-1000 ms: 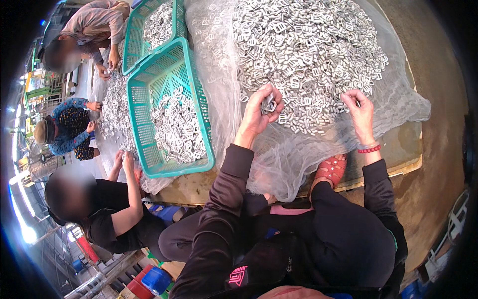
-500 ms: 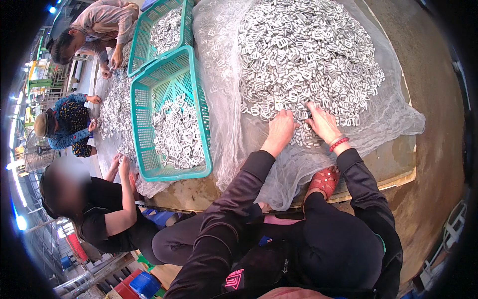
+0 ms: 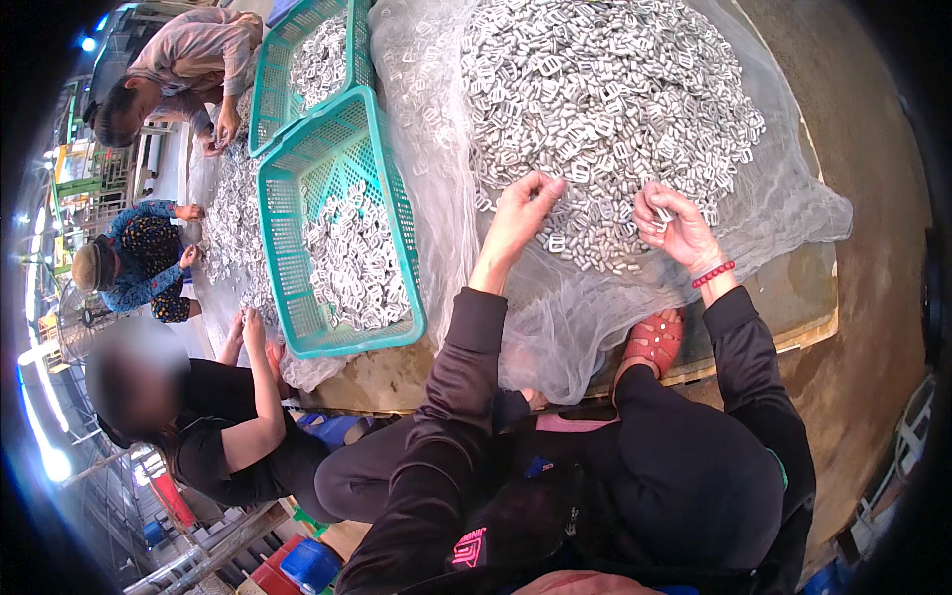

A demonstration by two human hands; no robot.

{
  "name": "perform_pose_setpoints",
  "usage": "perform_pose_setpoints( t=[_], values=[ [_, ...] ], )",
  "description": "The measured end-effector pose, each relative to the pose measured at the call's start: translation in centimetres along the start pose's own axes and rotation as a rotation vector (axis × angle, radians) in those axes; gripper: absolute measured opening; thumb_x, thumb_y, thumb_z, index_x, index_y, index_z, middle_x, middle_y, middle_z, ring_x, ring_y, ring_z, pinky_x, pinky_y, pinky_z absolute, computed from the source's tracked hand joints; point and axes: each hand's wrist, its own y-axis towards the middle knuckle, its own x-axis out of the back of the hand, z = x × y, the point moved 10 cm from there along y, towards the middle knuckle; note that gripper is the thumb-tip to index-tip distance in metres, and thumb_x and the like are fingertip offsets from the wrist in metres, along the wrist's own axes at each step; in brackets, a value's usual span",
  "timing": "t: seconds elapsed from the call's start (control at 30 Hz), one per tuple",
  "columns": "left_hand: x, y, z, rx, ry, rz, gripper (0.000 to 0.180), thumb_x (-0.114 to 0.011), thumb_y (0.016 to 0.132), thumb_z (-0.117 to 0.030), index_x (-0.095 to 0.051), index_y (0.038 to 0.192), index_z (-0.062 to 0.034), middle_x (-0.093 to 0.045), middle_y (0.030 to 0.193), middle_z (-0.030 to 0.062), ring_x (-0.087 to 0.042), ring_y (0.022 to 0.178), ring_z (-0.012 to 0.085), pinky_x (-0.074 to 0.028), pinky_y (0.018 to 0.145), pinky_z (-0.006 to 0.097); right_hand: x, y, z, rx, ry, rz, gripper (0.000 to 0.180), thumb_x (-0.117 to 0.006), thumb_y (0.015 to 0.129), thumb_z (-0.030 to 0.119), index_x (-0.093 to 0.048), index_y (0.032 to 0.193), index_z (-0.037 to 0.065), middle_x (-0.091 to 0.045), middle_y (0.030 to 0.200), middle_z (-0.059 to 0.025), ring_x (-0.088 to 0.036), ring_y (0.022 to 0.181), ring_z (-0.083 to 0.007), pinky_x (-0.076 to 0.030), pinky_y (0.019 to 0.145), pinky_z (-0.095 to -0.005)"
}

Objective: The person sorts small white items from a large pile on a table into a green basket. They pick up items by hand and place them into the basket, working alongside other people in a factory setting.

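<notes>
Left hand point(image 3: 524, 203) curled shut on the near edge of the buckle heap point(image 3: 605, 109) on the netting point(image 3: 793, 213), right hand point(image 3: 669, 223) pinching one buckle point(image 3: 661, 213); best pick singles w/ fingertips, w/o snagging the mesh.

2 teal baskets point(image 3: 332, 213), 1 heap of metal buckles point(image 3: 605, 109), 1 mesh sheet point(image 3: 783, 213), 3 co-workers point(image 3: 213, 431), 1 red sandal point(image 3: 654, 342)

Heaped grey metal buckles point(image 3: 605, 109) on netting
</notes>
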Motion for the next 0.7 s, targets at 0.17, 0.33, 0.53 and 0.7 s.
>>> perform_pose_setpoints(
  t=[0.17,0.33,0.53,0.7],
  values=[
    [-1.2,-0.9,-0.8,0.050,-0.753,0.125,0.019,-0.058,0.089,-0.027,-0.055,0.091,-0.0074,-0.059,0.089,0.0096,-0.057,0.067,0.0167,-0.041,0.041,0.021,2.2,1.8,0.1,-0.050,-0.683,-0.175,0.026,-0.061,0.086,0.017,-0.056,0.109,0.007,-0.060,0.090,-0.0048,-0.057,0.072,-0.0153,-0.045,0.060,-0.0266],
    [-0.6,-0.7,0.0,0.049,-0.874,0.102,0.020,-0.057,0.090,-0.026,-0.055,0.100,-0.0091,-0.061,0.098,0.0117,-0.060,0.072,0.0210,-0.047,0.044,0.023,2.9,3.2,-1.6,0.170,-1.898,-0.272,0.032,-0.065,0.082,0.021,-0.057,0.111,0.009,-0.064,0.095,-0.0163,-0.061,0.089,-0.0351,-0.048,0.077,-0.0424],
    [0.3,0.2,4.5,0.104,0.193,0.007,0.025,-0.072,0.081,-0.029,-0.063,0.085,-0.0060,-0.063,0.077,0.0092,-0.064,0.066,0.0225,-0.049,0.050,0.028,6.7,2.1,0.1,0.134,-1.421,-0.472,0.025,-0.068,0.081,0.024,-0.058,0.087,0.002,-0.061,0.074,-0.0081,-0.056,0.067,-0.0212,-0.044,0.060,-0.0343],
    [-0.8,-0.5,3.2,-0.241,1.112,-0.287,0.032,-0.068,0.083,-0.032,-0.060,0.085,-0.0019,-0.058,0.066,0.0126,-0.059,0.065,0.0266,-0.047,0.063,0.039,5.2,1.3,-1.1,-0.054,-0.471,-0.310,0.021,-0.061,0.090,0.024,-0.058,0.091,0.004,-0.062,0.086,-0.0025,-0.057,0.072,-0.0116,-0.045,0.059,-0.0270]
  ],
)
